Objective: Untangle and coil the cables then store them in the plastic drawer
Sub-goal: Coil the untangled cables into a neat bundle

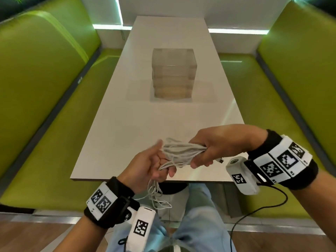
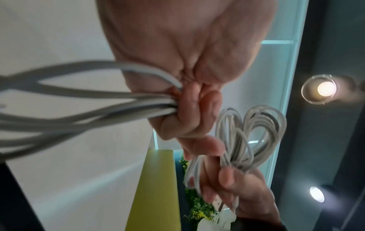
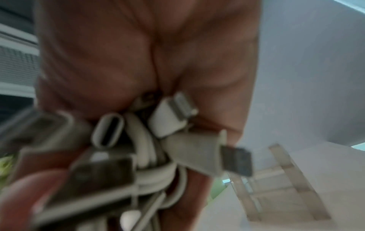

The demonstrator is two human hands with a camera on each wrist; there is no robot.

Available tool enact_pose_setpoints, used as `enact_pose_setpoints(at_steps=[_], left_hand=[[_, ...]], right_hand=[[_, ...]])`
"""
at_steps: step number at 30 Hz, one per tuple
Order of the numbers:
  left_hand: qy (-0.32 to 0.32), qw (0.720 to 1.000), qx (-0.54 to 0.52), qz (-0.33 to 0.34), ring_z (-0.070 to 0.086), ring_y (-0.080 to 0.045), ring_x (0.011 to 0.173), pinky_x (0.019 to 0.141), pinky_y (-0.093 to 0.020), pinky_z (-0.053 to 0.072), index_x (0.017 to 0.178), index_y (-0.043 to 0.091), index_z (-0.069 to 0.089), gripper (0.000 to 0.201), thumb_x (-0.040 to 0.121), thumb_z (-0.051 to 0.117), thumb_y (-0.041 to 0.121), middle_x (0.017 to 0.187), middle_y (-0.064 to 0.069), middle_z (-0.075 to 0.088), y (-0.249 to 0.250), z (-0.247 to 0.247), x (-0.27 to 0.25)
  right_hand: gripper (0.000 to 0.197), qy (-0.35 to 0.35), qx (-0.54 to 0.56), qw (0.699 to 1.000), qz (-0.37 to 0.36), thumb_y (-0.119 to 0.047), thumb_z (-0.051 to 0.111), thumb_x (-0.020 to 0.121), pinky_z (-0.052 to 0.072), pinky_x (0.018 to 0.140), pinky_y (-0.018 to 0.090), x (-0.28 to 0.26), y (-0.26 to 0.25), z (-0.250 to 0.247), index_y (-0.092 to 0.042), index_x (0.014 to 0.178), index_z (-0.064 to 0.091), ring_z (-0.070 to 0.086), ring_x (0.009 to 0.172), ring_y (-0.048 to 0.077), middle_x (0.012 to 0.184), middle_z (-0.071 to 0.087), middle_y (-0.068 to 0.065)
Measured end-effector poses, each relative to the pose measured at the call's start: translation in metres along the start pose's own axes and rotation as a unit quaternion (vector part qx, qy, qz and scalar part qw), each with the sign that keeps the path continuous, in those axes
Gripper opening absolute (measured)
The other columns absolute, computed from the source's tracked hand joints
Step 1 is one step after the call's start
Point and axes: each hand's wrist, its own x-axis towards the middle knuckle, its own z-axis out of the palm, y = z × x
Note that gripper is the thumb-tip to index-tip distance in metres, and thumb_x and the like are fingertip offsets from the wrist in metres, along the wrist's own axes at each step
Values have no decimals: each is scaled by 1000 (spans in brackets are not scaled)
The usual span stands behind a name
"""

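Note:
A bundle of white cables (image 1: 179, 151) stretches between both hands above the near end of the table. My right hand (image 1: 209, 150) grips one end of the bundle in a fist, and a plug (image 1: 221, 160) pokes out under it. Several plugs (image 3: 173, 118) bunch against that palm in the right wrist view. My left hand (image 1: 158, 166) curls its fingers around the other cable strands (image 2: 98, 106), which hang in loose loops (image 1: 158, 195) below the table edge. The clear plastic drawer unit (image 1: 173, 73) stands mid-table, all drawers shut.
The white table (image 1: 127, 110) runs between two green benches (image 1: 45, 106), (image 1: 291, 88). A black cord (image 1: 263, 210) trails from the right wrist camera. My legs in light jeans (image 1: 196, 224) are below the table's near edge.

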Motion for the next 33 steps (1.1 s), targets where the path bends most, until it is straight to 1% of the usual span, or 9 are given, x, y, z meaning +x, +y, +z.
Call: enact_pose_setpoints(at_steps=[3, 5, 7, 11, 15, 19, 24, 28, 33], left_hand=[[-32, 998, -12, -50, 39, -14, 37, 39, -19, 29, 99, -7, 67, 107, 77, 11, 82, 63, -19, 63, 8, -5, 0], [-54, 995, 38, -72, 48, -18, 45, 41, -19, 34, 98, -1, 71, 115, 64, 13, 92, 67, -16, 67, 9, -5, -1], [-90, 988, 101, -81, 58, -16, 48, 41, -19, 37, 91, 7, 73, 105, 58, 25, 95, 69, -11, 70, 7, 0, -1], [-121, 964, 222, -76, 64, -16, 53, 43, -21, 40, 93, 2, 62, 67, 69, 69, 64, 75, -12, 71, 3, 14, -4], [-92, 960, 254, -75, 50, -10, 37, 38, -18, 35, 82, 8, 62, 21, 80, 67, 29, 53, -2, 61, 3, 18, -10], [-122, 961, 242, -55, 41, -7, 32, 37, -22, 28, 77, 8, 62, 24, 86, 63, 30, 46, 2, 53, 6, 17, -14], [-110, 969, 222, -14, 36, -5, 29, 34, -14, 28, 65, 16, 61, 23, 87, 61, 23, 42, 5, 49, 13, 16, -16], [-78, 972, 221, 11, 33, -6, 29, 33, -15, 24, 65, 14, 60, 21, 86, 59, 19, 40, 3, 45, 10, 21, -12], [-48, 973, 225, 16, 34, -8, 32, 35, -18, 23, 68, 12, 62, 21, 83, 65, 28, 40, 3, 45, 3, 20, -8]], right_hand=[[4, -43, -84, 995, 9, -24, 65, 86, 42, 47, 22, 8, -6, 7, -21, 88, 62, 48, 52, 14, 62, 54, -1], [20, -61, -149, 987, 11, -24, 65, 85, 49, 55, 30, 17, -9, 14, -20, 104, 62, 56, 60, 23, 70, 61, 6], [21, -68, -206, 976, 14, -24, 65, 84, 48, 61, 33, 27, -12, 19, -14, 102, 61, 57, 63, 24, 74, 64, 8], [13, -96, -253, 962, 24, -20, 61, 85, 37, 52, 25, 40, -15, 22, -7, 85, 62, 44, 51, 15, 59, 53, -1], [18, -95, -226, 970, -10, -27, 67, 84, 36, 49, 18, 37, -16, 21, -17, 75, 55, 43, 52, 10, 59, 49, -6], [24, -82, -157, 983, -41, -39, 76, 75, 47, 76, 32, 33, -10, 19, -28, 69, 55, 44, 90, 11, 92, 46, -7], [17, -99, 16, 994, -39, -17, 76, 77, 39, 53, 15, 23, -3, 20, -21, 78, 60, 49, 53, 1, 59, 57, -13], [22, -98, 92, 990, -42, -6, 62, 84, 43, 57, 21, 16, 5, 26, -22, 69, 60, 55, 56, 11, 59, 62, -9], [16, -42, 108, 992, -50, -18, 62, 89, 39, 55, 23, 15, 12, 36, -12, 75, 59, 49, 53, 13, 52, 54, -7]])
